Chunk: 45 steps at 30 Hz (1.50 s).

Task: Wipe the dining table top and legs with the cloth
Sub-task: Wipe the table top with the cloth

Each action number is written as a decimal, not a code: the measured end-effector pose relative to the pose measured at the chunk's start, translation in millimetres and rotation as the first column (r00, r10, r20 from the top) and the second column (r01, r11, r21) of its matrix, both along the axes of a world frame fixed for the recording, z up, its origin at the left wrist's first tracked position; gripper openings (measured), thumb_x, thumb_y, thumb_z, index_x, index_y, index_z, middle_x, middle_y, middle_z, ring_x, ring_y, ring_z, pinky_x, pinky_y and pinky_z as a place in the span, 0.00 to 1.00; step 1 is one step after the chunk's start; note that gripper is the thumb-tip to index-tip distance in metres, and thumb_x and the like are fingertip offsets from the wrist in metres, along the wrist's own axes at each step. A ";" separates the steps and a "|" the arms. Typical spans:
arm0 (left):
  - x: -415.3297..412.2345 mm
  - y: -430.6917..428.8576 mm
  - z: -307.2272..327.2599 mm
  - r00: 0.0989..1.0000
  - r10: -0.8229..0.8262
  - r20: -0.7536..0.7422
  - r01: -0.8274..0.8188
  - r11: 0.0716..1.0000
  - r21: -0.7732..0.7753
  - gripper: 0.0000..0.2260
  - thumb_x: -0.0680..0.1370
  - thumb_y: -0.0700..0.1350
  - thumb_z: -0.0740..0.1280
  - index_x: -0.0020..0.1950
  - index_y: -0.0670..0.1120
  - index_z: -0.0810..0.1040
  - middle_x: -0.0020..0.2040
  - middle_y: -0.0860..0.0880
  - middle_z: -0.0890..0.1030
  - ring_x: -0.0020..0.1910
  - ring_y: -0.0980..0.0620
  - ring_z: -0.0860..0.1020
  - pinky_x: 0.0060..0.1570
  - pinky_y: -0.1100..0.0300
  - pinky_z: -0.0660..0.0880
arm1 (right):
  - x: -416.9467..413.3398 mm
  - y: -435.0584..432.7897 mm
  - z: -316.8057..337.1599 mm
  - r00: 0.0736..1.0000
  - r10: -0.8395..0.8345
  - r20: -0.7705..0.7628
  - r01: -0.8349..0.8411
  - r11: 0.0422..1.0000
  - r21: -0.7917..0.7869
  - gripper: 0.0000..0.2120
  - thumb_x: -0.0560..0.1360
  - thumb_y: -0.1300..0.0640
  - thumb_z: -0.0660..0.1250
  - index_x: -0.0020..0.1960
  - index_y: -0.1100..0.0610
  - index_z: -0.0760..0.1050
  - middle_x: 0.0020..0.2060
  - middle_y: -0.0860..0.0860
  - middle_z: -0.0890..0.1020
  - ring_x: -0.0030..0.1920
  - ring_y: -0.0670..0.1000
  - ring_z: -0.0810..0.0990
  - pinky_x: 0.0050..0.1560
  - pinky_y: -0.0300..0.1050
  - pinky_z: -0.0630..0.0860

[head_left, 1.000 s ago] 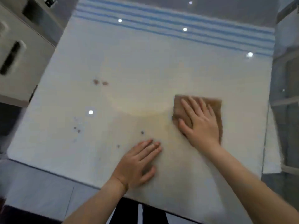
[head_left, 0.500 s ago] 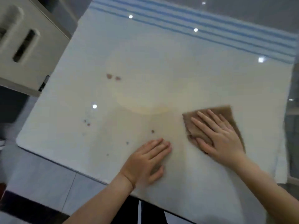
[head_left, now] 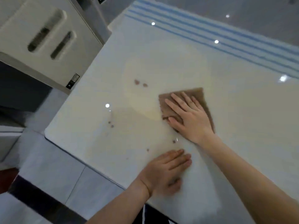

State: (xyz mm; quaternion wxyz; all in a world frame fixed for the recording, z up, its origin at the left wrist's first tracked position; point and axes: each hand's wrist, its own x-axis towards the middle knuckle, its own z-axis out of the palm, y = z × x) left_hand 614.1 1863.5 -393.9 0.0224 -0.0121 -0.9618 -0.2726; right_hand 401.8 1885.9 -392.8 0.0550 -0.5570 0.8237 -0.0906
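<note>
1. While both hands are lying on it, the glossy white dining table top (head_left: 242,113) is filling most of the view, stretching away beyond the fingertips to a band of blue stripes (head_left: 226,38) along its far edge.
2. A pale cabinet (head_left: 48,38) with two dark slot handles is standing off the table's corner, well to the left of the fingers and beyond them.
3. The right hand (head_left: 191,117) is pressing flat on the brown cloth, its fingers (head_left: 175,107) lying straight and slightly spread.
4. The left hand (head_left: 165,172) is resting palm down on the bare top near the front edge, its fingers straight, close together and holding nothing, their tips lying near the right wrist.
5. The cloth (head_left: 199,94) is lying flat on the table under the right palm and fingers, one corner showing past the fingertips.
6. Two reddish-brown spots (head_left: 140,83) are sitting on the top to the left of the right fingertips, apart from the cloth.
7. Smaller specks (head_left: 111,124) are dotting the surface farther left, and one is lying between the left fingertips and the right thumb.
</note>
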 end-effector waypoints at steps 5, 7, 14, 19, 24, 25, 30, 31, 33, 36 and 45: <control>-0.2 0.8 -0.8 1.000 0.010 -0.006 -0.009 1.000 0.008 0.26 0.72 0.48 0.64 0.70 0.46 0.70 0.71 0.50 0.70 0.74 0.51 0.63 0.71 0.55 0.63 | -103.3 80.1 2.5 0.871 -0.490 -0.038 0.492 0.870 0.046 0.30 0.76 0.38 0.50 0.76 0.46 0.62 0.76 0.51 0.64 0.76 0.57 0.59 0.75 0.56 0.55; 0.2 1.7 1.3 1.000 0.019 0.006 -0.019 1.000 0.019 0.26 0.72 0.48 0.64 0.69 0.46 0.71 0.71 0.50 0.70 0.73 0.51 0.64 0.72 0.55 0.62 | -120.8 65.9 3.1 0.776 -0.629 -0.033 0.630 0.775 0.045 0.31 0.75 0.38 0.49 0.76 0.46 0.60 0.76 0.52 0.62 0.77 0.59 0.57 0.76 0.56 0.52; 0.0 0.6 6.2 1.000 -0.005 0.031 0.005 1.000 -0.023 0.25 0.73 0.49 0.64 0.70 0.46 0.70 0.71 0.49 0.69 0.73 0.50 0.64 0.72 0.54 0.61 | 5.1 64.8 4.6 0.941 -0.338 0.000 0.338 0.940 0.040 0.28 0.78 0.40 0.55 0.76 0.44 0.60 0.76 0.48 0.63 0.77 0.55 0.57 0.76 0.55 0.53; 0.9 1.6 9.0 0.999 0.005 0.041 -0.003 1.000 -0.027 0.25 0.73 0.49 0.62 0.70 0.47 0.70 0.72 0.50 0.69 0.73 0.51 0.63 0.72 0.55 0.61 | 33.4 200.7 16.8 0.856 -0.517 0.030 0.513 0.855 0.078 0.28 0.77 0.41 0.53 0.75 0.48 0.64 0.76 0.50 0.64 0.77 0.56 0.58 0.75 0.56 0.56; 2.4 1.6 5.5 1.000 -0.022 0.019 0.022 1.000 -0.007 0.23 0.74 0.47 0.62 0.69 0.45 0.71 0.71 0.48 0.71 0.72 0.50 0.65 0.69 0.51 0.65 | -1.2 164.2 12.2 0.624 -0.781 -0.032 0.779 0.618 0.105 0.33 0.75 0.39 0.47 0.77 0.50 0.61 0.76 0.54 0.63 0.75 0.61 0.58 0.75 0.59 0.53; 4.3 -0.2 9.1 1.000 -0.019 -0.010 0.020 0.999 0.045 0.22 0.75 0.46 0.62 0.68 0.43 0.72 0.70 0.46 0.71 0.72 0.49 0.66 0.69 0.50 0.66 | -0.2 145.2 11.3 0.634 -0.773 -0.029 0.770 0.628 0.113 0.33 0.75 0.38 0.46 0.77 0.49 0.60 0.76 0.54 0.63 0.76 0.62 0.58 0.75 0.59 0.52; 44.8 -54.8 46.5 0.978 0.145 -0.148 -0.125 0.983 0.137 0.21 0.76 0.42 0.63 0.69 0.41 0.70 0.71 0.45 0.69 0.73 0.49 0.64 0.73 0.53 0.60 | 64.5 93.3 7.6 0.775 -0.631 -0.010 0.629 0.771 0.098 0.30 0.76 0.39 0.50 0.77 0.47 0.60 0.76 0.51 0.63 0.77 0.59 0.57 0.76 0.58 0.53; 60.0 -76.7 49.7 0.970 0.198 -0.143 -0.184 0.977 0.105 0.21 0.76 0.42 0.63 0.69 0.41 0.70 0.71 0.45 0.69 0.73 0.48 0.64 0.73 0.52 0.60 | 90.7 94.5 9.6 0.817 -0.576 0.001 0.573 0.814 0.094 0.29 0.76 0.41 0.52 0.76 0.46 0.61 0.76 0.50 0.63 0.77 0.58 0.58 0.76 0.58 0.54; 90.5 -127.8 48.1 0.939 0.326 -0.108 -0.329 0.944 -0.006 0.21 0.76 0.43 0.62 0.69 0.41 0.70 0.71 0.44 0.70 0.73 0.46 0.65 0.72 0.49 0.62 | 139.8 112.3 11.1 0.913 -0.407 0.033 0.404 0.911 0.083 0.28 0.77 0.42 0.55 0.75 0.47 0.63 0.75 0.50 0.64 0.77 0.56 0.58 0.75 0.58 0.56; 130.2 -207.8 34.6 0.844 0.536 0.031 -0.521 0.831 -0.196 0.23 0.77 0.49 0.57 0.70 0.41 0.68 0.71 0.43 0.69 0.72 0.44 0.64 0.72 0.49 0.59 | 157.4 144.9 13.9 0.957 -0.285 0.048 0.281 0.956 0.087 0.28 0.75 0.42 0.56 0.74 0.48 0.66 0.74 0.49 0.66 0.77 0.53 0.59 0.74 0.58 0.59; 147.4 -260.1 8.6 0.775 0.619 0.123 -0.575 0.773 -0.269 0.28 0.75 0.55 0.53 0.74 0.47 0.60 0.74 0.49 0.63 0.75 0.49 0.56 0.75 0.56 0.51 | 138.3 -29.2 6.7 0.779 -0.626 0.009 0.625 0.778 0.064 0.31 0.75 0.38 0.50 0.77 0.46 0.59 0.77 0.50 0.62 0.77 0.60 0.57 0.76 0.57 0.50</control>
